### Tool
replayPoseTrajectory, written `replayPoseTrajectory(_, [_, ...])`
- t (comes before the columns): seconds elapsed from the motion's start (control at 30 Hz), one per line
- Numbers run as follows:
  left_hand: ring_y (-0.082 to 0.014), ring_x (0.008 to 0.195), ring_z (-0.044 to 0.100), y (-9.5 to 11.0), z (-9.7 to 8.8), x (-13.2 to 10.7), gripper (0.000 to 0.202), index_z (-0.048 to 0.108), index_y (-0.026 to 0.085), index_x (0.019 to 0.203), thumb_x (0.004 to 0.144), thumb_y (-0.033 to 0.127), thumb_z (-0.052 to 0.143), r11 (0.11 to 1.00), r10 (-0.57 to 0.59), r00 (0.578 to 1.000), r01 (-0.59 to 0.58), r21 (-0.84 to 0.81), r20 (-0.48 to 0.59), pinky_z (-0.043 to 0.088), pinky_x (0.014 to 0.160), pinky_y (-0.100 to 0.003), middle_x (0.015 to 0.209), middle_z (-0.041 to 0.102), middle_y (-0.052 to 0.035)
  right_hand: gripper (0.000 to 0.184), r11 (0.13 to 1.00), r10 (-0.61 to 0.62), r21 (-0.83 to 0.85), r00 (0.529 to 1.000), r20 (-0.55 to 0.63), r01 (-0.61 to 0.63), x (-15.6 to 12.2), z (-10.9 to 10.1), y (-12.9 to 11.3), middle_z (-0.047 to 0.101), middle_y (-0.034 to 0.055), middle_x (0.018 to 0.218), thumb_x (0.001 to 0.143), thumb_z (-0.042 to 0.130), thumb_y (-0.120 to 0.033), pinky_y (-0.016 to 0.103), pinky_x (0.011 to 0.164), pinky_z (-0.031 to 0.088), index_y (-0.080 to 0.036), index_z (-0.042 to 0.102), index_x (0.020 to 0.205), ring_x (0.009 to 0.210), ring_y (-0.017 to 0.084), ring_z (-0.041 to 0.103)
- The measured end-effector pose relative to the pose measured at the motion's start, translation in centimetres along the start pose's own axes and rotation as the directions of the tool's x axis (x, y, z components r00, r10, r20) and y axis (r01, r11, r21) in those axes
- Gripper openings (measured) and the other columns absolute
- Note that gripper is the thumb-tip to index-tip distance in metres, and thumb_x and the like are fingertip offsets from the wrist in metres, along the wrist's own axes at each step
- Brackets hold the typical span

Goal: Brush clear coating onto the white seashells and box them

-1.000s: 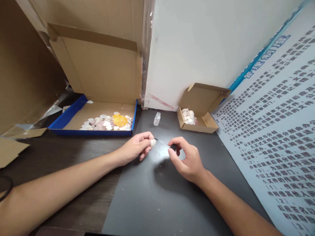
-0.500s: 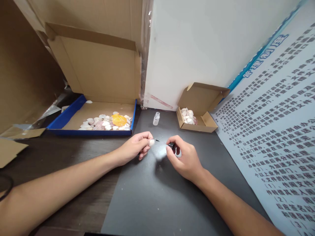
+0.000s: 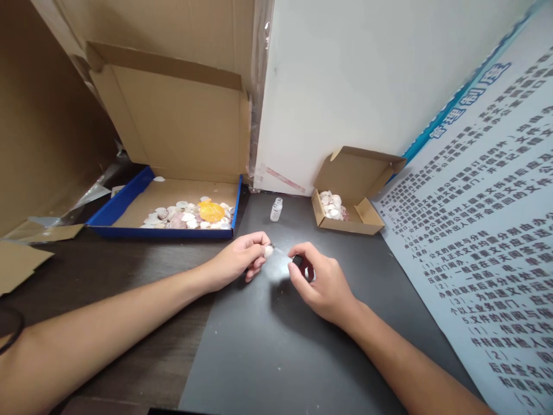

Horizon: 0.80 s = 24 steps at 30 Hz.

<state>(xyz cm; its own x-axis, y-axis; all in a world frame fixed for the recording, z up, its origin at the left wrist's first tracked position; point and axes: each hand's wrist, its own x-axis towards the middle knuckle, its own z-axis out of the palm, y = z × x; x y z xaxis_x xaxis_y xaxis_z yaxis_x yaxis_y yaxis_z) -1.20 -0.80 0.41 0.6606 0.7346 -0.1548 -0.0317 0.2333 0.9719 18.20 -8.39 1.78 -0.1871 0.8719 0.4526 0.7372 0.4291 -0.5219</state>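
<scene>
My left hand [image 3: 240, 259] pinches a small white shell [image 3: 268, 251] between thumb and fingers, just above the dark mat [image 3: 276, 346]. My right hand [image 3: 317, 282] is closed on a black brush cap [image 3: 298, 261]; its thin brush tip reaches left and touches the shell. A small clear bottle [image 3: 276, 208] stands uncapped on the mat behind the hands.
A blue-sided cardboard box [image 3: 129, 196] holding several shells and an orange piece [image 3: 211, 211] lies at the back left, its lid standing up. A small open carton [image 3: 360, 216] with shells sits at the back right. A printed poster [image 3: 488, 230] leans along the right side.
My right hand has shifted left toward the shell, bringing the brush tip onto it. My left hand has stayed in place with the shell.
</scene>
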Motion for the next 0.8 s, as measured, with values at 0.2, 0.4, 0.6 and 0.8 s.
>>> replayPoseTrajectory(0.2, [-0.0043, 0.034, 0.040, 0.03, 0.17, -0.08, 0.013, 0.044, 0.020, 0.077, 0.081, 0.026, 0.054, 1.000, 0.007, 1.000, -0.007, 0.003, -0.019, 0.032, 0.036, -0.016, 0.052, 0.047, 0.0095, 0.007, 1.000, -0.004, 0.024, 0.999, -0.040, 0.005, 0.12, 0.00, -0.07, 0.058, -0.0044, 0.063, 0.088, 0.052, -0.024, 0.020, 0.055, 0.042, -0.020, 0.055, 0.093, 0.052, 0.010, 0.053])
replayPoseTrajectory(0.4, [-0.0033, 0.032, 0.041, 0.36, 0.28, -0.11, 0.016, 0.047, 0.018, 0.079, 0.081, 0.030, 0.058, 0.999, 0.020, 1.000, -0.020, -0.030, -0.007, 0.036, 0.034, -0.017, 0.060, 0.058, 0.0068, 0.004, 0.998, 0.058, -0.031, 0.998, -0.040, -0.059, 0.03, 0.11, 0.00, 0.052, -0.0065, 0.055, 0.086, 0.055, -0.023, 0.021, 0.050, 0.038, -0.021, 0.055, 0.089, 0.046, 0.010, 0.048])
replayPoseTrajectory(0.6, [-0.0039, 0.036, 0.050, 0.47, 0.28, -0.11, 0.023, 0.049, 0.017, 0.085, 0.083, 0.035, 0.062, 0.995, 0.018, 1.000, -0.016, -0.100, 0.022, 0.038, 0.036, -0.017, 0.075, 0.065, 0.0025, 0.007, 0.996, -0.056, 0.064, 0.998, 0.007, 0.055, 0.06, 0.04, 0.00, 0.059, -0.0044, 0.064, 0.088, 0.054, -0.023, 0.020, 0.054, 0.042, -0.020, 0.056, 0.094, 0.052, 0.009, 0.053])
replayPoseTrajectory(0.8, [-0.0034, 0.036, 0.050, 0.24, 0.12, -0.02, 0.024, 0.049, 0.017, 0.086, 0.085, 0.036, 0.063, 0.995, 0.000, 1.000, 0.003, -0.099, 0.022, 0.037, 0.036, -0.018, 0.084, 0.067, 0.0002, 0.006, 0.999, 0.029, 0.045, 0.998, -0.060, -0.027, 0.14, -0.13, 0.19, 0.055, -0.0056, 0.060, 0.090, 0.053, -0.025, 0.020, 0.055, 0.041, -0.020, 0.056, 0.093, 0.051, 0.009, 0.051])
